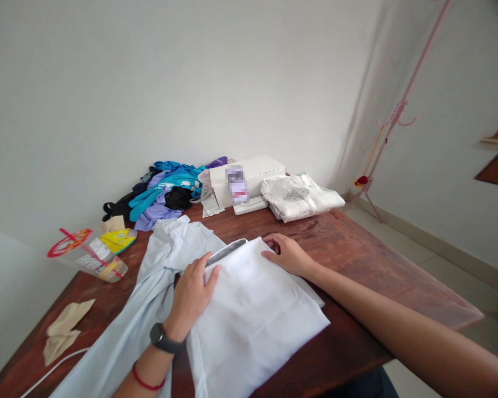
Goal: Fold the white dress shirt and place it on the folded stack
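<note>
A folded white shirt (257, 320) lies on the table in front of me, a grey inner band showing along its far edge. My left hand (194, 290) rests on its far left side, thumb on the cloth and the other fingers stretched towards the edge. At the far right corner, my right hand (288, 253) touches the cloth with fingers bent and thumb apart. Neither hand visibly grips the fabric. A pale blue-white garment (143, 298) is spread loosely to the left, partly behind my left forearm.
A brown wooden table (382, 276) carries everything. At the back are a heap of clothes (166, 190), a white box (255, 171) and a folded patterned white cloth (301, 196). A plastic cup (93, 257) lies on the left, near a tan napkin (66, 329) and white cable (52, 370).
</note>
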`<state>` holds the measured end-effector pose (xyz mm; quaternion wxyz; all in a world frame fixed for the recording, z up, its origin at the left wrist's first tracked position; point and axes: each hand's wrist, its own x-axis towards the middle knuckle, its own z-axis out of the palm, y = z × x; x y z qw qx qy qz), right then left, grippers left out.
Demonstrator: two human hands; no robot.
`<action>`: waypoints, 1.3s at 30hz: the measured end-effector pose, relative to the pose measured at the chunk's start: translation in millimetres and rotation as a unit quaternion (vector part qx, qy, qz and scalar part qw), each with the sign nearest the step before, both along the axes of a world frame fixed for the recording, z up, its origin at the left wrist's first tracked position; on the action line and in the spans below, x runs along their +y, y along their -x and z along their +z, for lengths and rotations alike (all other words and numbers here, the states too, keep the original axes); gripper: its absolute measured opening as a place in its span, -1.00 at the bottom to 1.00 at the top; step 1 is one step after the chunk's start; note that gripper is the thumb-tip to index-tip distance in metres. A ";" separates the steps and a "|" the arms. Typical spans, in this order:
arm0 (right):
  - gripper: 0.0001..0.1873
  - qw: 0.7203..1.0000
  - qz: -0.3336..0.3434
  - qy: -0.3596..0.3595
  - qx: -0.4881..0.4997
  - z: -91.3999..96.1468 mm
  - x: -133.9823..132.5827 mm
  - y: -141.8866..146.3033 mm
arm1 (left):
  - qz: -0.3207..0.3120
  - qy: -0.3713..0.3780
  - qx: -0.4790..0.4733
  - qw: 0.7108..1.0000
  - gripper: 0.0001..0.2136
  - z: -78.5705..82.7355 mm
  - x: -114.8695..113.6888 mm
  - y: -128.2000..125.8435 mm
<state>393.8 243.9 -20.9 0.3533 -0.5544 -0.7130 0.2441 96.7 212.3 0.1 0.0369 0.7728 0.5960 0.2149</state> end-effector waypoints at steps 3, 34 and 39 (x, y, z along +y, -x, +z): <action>-0.70 1.000 0.011 0.000 -0.004 0.3 0.1 -2.0 | 0.031 0.023 -0.031 0.999 -0.55 0.3 2.9 2.9; -0.27 0.963 0.195 0.090 0.164 12.0 5.3 -14.3 | -0.213 0.021 -0.276 0.937 -0.85 17.5 -22.1 -13.0; -0.29 0.962 0.209 0.135 0.112 13.4 4.4 -13.8 | -0.147 0.121 -0.294 0.937 -0.69 9.8 -18.2 -15.8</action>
